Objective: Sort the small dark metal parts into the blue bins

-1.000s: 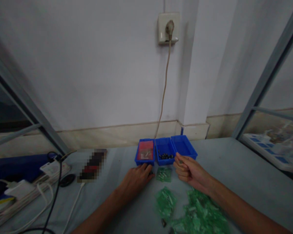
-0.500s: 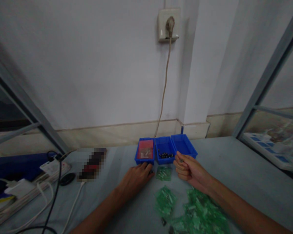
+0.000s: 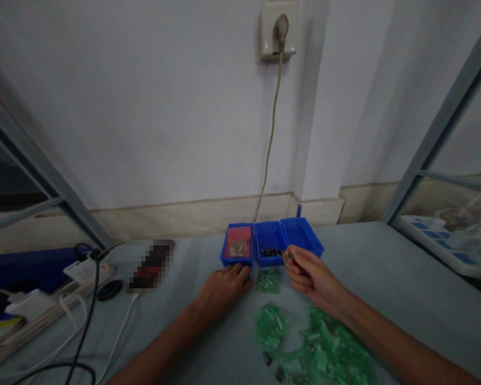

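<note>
My left hand [image 3: 229,282] rests on the table with its fingers curled, just in front of a blue tray [image 3: 223,255] that holds a pink bag of small parts [image 3: 239,243]. Something small and dark shows between its thumb and forefinger, too little of it to name. My right hand [image 3: 308,271] is closed, pinching a small dark metal piece [image 3: 291,257] at the near edge of the middle blue tray [image 3: 269,231]. Several dark, shiny small parts [image 3: 271,251] lie in that tray. Between my hands is a flat green bag of small parts [image 3: 268,281].
A third blue tray [image 3: 300,235] adjoins on the right. Nearer me lie a green bag [image 3: 271,323], a pile of green bags [image 3: 336,350] and a loose dark piece [image 3: 267,358]. At left are a blurred-out device [image 3: 151,266], a round black object [image 3: 110,290] and a power strip [image 3: 36,326] with cables.
The view has tilted down slightly. My right hand has turned a little and shifted slightly left, still pinching the small piece. My left hand stays by the tray.
</note>
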A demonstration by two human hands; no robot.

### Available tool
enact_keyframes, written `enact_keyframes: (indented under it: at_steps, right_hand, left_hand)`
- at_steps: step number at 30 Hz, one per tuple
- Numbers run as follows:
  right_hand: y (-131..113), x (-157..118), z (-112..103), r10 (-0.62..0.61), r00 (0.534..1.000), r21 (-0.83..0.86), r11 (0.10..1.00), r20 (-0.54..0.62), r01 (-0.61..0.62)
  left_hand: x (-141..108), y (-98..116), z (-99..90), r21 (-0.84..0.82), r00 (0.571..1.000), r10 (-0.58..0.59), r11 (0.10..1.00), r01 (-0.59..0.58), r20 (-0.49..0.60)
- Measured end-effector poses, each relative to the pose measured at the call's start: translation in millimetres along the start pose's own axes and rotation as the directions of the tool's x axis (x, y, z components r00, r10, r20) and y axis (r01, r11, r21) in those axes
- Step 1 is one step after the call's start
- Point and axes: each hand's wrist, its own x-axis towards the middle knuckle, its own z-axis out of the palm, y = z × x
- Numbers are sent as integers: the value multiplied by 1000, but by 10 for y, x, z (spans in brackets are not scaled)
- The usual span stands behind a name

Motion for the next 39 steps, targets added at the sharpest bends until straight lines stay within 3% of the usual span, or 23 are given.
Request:
enact_keyframes:
  at_steps: [18, 39]
  right_hand:
    - [66, 8, 16, -67, 998, -203, 977, -22, 61]
    - [58, 14, -31, 57, 997, -27, 998, 48, -56]
  left_hand:
    - [0, 16, -38, -32, 1000, -10, 999, 10, 16]
    - [3, 8, -66, -48, 1000, -11, 999, 12, 25]
